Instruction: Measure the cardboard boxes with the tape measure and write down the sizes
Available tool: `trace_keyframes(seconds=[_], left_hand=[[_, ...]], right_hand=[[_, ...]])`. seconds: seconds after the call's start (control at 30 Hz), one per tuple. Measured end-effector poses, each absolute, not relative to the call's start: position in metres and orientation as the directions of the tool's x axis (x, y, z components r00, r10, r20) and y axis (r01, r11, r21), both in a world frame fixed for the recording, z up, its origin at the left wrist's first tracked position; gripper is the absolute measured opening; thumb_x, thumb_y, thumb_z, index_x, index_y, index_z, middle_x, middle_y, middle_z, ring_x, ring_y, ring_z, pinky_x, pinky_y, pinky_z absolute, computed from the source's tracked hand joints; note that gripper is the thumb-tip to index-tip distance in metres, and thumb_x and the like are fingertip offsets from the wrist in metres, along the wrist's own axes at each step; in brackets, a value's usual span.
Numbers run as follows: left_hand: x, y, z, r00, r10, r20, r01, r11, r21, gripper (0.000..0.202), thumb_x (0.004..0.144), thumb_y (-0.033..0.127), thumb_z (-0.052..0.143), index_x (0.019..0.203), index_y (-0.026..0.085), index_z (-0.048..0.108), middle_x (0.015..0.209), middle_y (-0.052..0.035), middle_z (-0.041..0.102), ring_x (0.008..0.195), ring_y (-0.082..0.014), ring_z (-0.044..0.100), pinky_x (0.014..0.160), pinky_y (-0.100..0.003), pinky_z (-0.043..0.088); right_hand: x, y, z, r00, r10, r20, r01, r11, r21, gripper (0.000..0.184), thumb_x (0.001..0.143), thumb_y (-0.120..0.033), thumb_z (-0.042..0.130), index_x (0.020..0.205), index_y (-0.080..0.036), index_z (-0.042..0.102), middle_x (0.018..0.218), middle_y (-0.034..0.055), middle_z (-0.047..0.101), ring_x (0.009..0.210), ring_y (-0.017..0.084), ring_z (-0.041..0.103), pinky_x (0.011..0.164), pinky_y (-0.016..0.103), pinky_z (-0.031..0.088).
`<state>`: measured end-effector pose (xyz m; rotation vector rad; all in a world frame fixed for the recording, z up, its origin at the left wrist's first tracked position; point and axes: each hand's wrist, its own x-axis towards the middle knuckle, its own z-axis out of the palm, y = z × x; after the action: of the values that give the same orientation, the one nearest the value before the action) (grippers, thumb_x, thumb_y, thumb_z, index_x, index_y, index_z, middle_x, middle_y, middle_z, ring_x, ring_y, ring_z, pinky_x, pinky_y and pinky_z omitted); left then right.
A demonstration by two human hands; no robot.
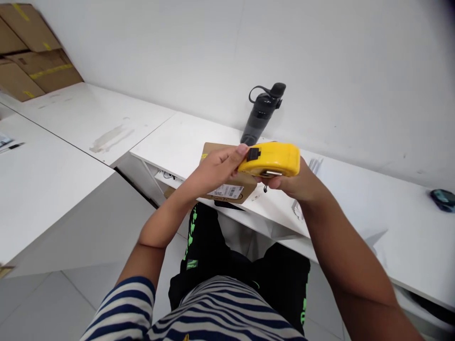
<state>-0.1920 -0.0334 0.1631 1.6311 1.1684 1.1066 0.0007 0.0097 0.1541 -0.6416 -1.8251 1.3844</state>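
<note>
A yellow tape measure (pixel 272 160) with a black button on its left end is held up in front of me, above the white desk (pixel 355 199). My right hand (pixel 296 182) is closed round it from below and behind. My left hand (pixel 216 169) pinches its left end, thumb near the black button. Right behind the hands a brown cardboard box (pixel 227 187) with a white barcode label lies on the desk edge.
A black water bottle (pixel 261 116) stands by the wall behind the box. A dark computer mouse (pixel 442 199) lies at the far right. Stacked cardboard boxes (pixel 31 52) sit at the top left, with more white tables (pixel 53 156) on the left.
</note>
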Motion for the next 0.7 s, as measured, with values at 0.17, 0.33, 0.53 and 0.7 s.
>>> trace_keyframes(seconds=[0.17,0.33,0.53,0.7], left_hand=[[-0.219,-0.019,0.159,0.092,0.982,0.167,0.245,-0.185,0.952,0.048,0.085,0.060,0.055,0.065,0.017,0.050,0.059,0.0017,0.044,0.057,-0.0096,0.047,0.055,-0.023,0.035],[-0.273,0.001,0.141,-0.082,0.982,0.168,0.294,-0.137,0.946,0.041,0.082,0.048,0.063,0.061,0.017,0.047,0.059,0.0022,0.046,0.057,-0.0091,0.042,0.058,-0.024,0.035],[-0.284,0.008,0.114,-0.087,0.996,0.033,0.419,0.007,0.908,0.041,0.082,0.051,0.060,0.062,0.019,0.045,0.058,0.0034,0.042,0.054,-0.0097,0.038,0.054,-0.025,0.030],[-0.271,0.000,0.106,-0.091,0.996,0.021,0.501,0.028,0.865,0.047,0.083,0.061,0.056,0.065,0.020,0.040,0.062,0.0034,0.041,0.056,-0.0105,0.038,0.053,-0.024,0.029]], right_hand=[[0.021,0.016,0.148,-0.525,0.798,0.297,-0.065,0.310,-0.949,0.060,0.056,-0.049,0.087,0.106,-0.025,0.064,0.081,0.0009,0.063,0.067,0.016,0.057,0.056,0.028,0.047],[0.054,0.044,0.122,-0.421,0.878,0.229,-0.156,0.178,-0.972,0.051,0.055,-0.053,0.086,0.091,-0.022,0.068,0.064,-0.0020,0.056,0.053,0.010,0.045,0.041,0.023,0.030],[0.058,0.066,0.091,-0.414,0.899,0.142,-0.022,0.146,-0.989,0.040,0.062,-0.038,0.084,0.097,-0.021,0.072,0.077,0.0004,0.066,0.053,0.010,0.046,0.043,0.024,0.033],[0.051,0.070,0.070,-0.332,0.929,0.160,-0.013,0.165,-0.986,0.037,0.059,-0.033,0.086,0.091,-0.020,0.073,0.087,0.0036,0.071,0.068,0.016,0.061,0.054,0.028,0.047]])
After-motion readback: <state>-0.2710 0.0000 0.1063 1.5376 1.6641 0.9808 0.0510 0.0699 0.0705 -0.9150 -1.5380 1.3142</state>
